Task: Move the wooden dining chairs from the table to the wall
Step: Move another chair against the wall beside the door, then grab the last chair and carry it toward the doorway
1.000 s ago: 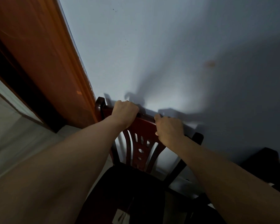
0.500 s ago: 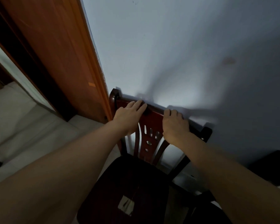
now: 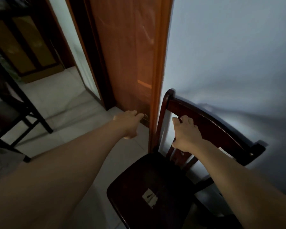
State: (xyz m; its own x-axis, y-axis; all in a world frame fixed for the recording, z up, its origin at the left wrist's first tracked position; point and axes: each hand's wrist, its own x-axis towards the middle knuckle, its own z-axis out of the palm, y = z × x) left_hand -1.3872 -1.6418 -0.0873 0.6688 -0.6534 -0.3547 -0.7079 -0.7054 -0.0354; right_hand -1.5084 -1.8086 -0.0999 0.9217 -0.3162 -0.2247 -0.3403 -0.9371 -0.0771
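A dark wooden dining chair (image 3: 210, 123) stands with its back against the pale wall (image 3: 229, 55), right beside the orange door frame. Its dark seat (image 3: 149, 179) faces me and carries a small pale label. My right hand (image 3: 186, 134) rests on the chair's top rail with the fingers curled over it. My left hand (image 3: 129, 123) hangs in the air to the left of the chair, in front of the foot of the door frame, holding nothing, fingers loosely stretched out.
The orange wooden door frame (image 3: 155, 80) borders the chair on its left, with a doorway beyond it. A black metal-framed piece of furniture (image 3: 23, 104) stands on the pale tiled floor (image 3: 64, 104) at the left. A dark cabinet (image 3: 28, 43) fills the far room.
My left hand has come off the chair's top rail and moved left. My view has swung left, showing the doorway. My right hand stays on the rail.
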